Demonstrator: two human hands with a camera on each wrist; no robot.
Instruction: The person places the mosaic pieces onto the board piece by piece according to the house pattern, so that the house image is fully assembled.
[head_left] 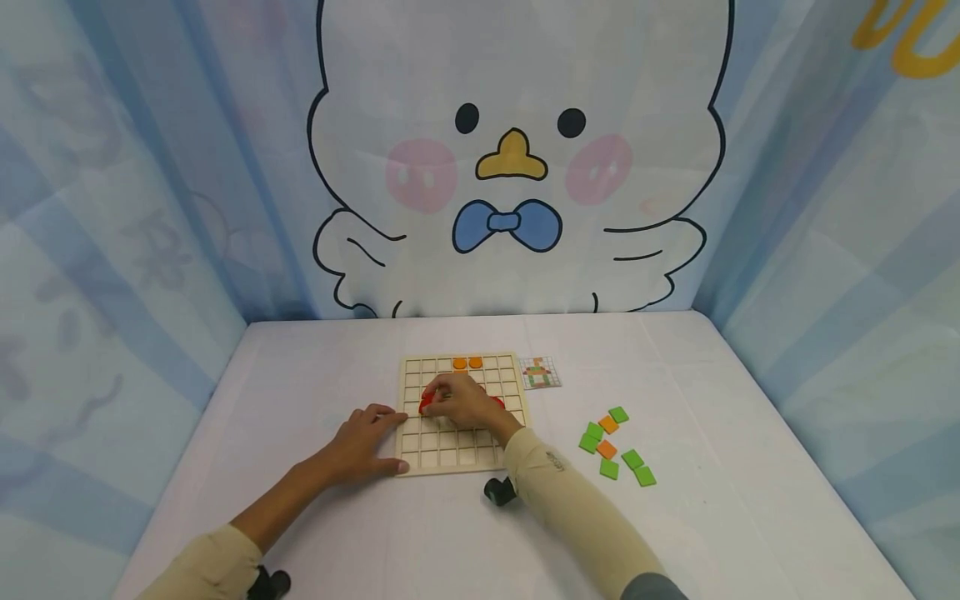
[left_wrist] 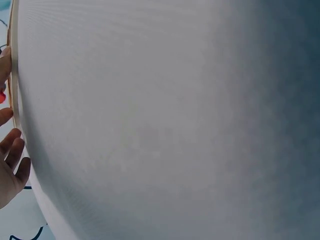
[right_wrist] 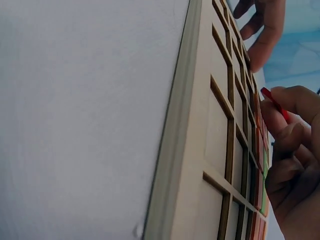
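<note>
A wooden grid board (head_left: 420, 457) lies on the white table. My left hand (head_left: 358, 446) rests at its left side, forefinger and thumb touching the edge and fingers spread fairly straight. Over the middle of the board, my right hand (head_left: 467, 402) pinches a small flat red piece (right_wrist: 274, 104) between thumb and forefinger. Two orange round pieces (head_left: 468, 363) sit in cells of the top row. Another red piece (head_left: 498, 402) shows just right of the right hand, which hides the board's centre. Red and green pieces in cells appear edge-on in the right wrist view.
A small pattern card (head_left: 540, 372) lies against the board's upper right side. Several loose green tiles (head_left: 632, 459) and two orange tiles (head_left: 607, 450) are scattered on the table (head_left: 720, 417) to the right. Printed curtains (head_left: 825, 250) enclose the back and sides.
</note>
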